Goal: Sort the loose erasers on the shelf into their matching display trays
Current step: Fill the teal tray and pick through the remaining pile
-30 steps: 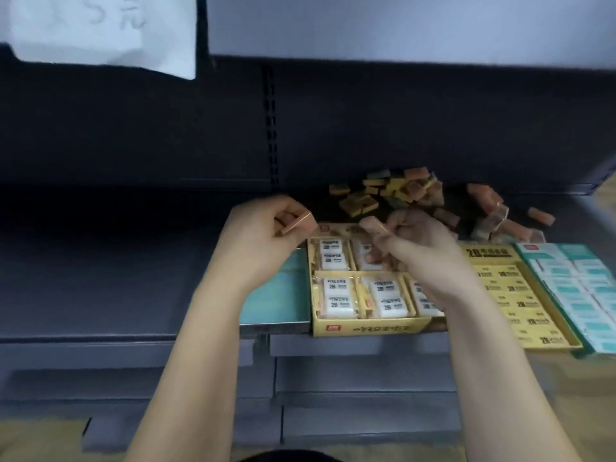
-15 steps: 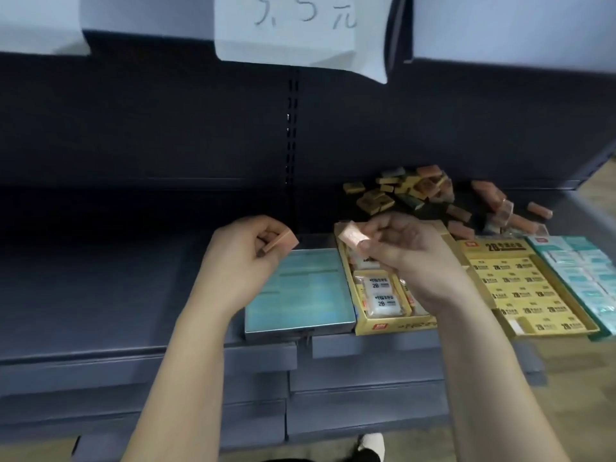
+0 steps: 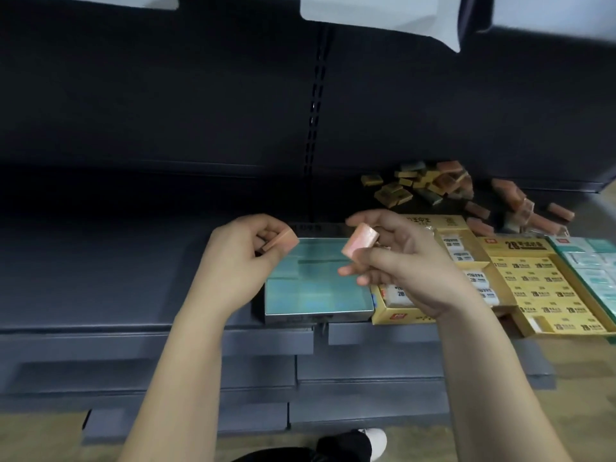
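My left hand (image 3: 238,261) grips a pink eraser (image 3: 283,242) over the left edge of an empty teal-lined tray (image 3: 316,295). Over the same tray's right side, my right hand (image 3: 410,261) pinches a second pink eraser (image 3: 360,243) between thumb and fingers. To the right stands a yellow tray of white wrapped erasers (image 3: 466,275), partly hidden by my right hand. Beside it lie a yellow tray of yellow-sleeved erasers (image 3: 546,288) and a green tray (image 3: 596,261). A loose pile of pink and yellow erasers (image 3: 443,186) lies at the back of the shelf.
The dark grey shelf (image 3: 116,278) stretches bare to the left of the trays, with a dark back panel behind. White price labels (image 3: 383,15) hang above. Lower shelf edges and a wooden floor with my shoe (image 3: 370,443) are below.
The view has swung left and down, so the trays sit further right. Both hands, each holding its pink eraser, now hover over the teal tray instead of the white-eraser tray.
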A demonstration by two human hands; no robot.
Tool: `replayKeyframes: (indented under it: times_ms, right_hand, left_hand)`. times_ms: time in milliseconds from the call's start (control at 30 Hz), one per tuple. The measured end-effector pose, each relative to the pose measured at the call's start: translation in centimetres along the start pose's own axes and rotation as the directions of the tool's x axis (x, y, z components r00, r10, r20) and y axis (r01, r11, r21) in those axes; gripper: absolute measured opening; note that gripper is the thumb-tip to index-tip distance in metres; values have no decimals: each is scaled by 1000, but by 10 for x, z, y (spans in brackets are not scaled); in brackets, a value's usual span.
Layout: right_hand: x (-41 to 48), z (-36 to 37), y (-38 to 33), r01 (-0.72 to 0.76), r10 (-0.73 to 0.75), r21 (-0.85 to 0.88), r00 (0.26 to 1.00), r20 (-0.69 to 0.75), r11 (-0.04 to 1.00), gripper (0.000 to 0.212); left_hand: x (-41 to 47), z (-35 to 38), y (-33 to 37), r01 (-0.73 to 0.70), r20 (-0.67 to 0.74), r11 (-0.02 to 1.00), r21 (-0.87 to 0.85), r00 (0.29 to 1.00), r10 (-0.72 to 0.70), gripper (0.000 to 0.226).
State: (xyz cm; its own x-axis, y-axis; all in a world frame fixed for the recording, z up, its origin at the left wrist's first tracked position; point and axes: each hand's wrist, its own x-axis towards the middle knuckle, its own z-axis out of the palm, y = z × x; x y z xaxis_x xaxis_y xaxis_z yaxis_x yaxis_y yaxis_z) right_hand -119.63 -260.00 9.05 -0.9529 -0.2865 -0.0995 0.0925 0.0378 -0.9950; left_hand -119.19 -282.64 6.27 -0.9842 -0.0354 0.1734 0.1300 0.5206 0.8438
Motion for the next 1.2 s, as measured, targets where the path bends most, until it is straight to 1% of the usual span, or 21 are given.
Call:
replayKeyframes:
  times_ms: [133,233,300,467,533,633,767,967,1200]
  right_hand:
    - [-1,9,3,14,-11,-47,998,59,999,16]
    - [0,18,8,44,-42,-154,999,15,987,6]
    - [0,25,12,51,-54,-228,998,-9,972,6]
    - [-1,44,20,-8,19,-232,999,46,973,12]
    - [0,49,23,-25,38,-286,998,42,958,14]
    - [3,51,30,-8,13,-421,1000,11,907,15]
    - [5,54,32,0,24,-528,999,40,849,12]
    - [8,55,33,2,36,-540,998,59,842,9]
    - [10,58,36,20,2,-574,999,37,819,10]
  left_hand:
    - [-4,-2,-6,15,-21,999,-30,1000,-16,12]
    - [-9,-3,-10,23,-34,1000,-16,999,-23,10]
    - [-13,-6,-12,20,-41,1000,-24,999,-21,5]
    - [-20,-14,-15,15,-80,1000,-16,997,-16,4]
    - [-23,-17,-16,18,-91,1000,-16,996,-19,4]
    - [-26,-17,-19,33,-100,999,-2,995,-33,3]
    - [-31,-14,-20,46,-99,999,-14,994,-47,2]
    - [-32,-14,-19,40,-105,999,-29,994,-43,5]
    - [-32,-14,-19,49,-95,995,-89,994,-57,15]
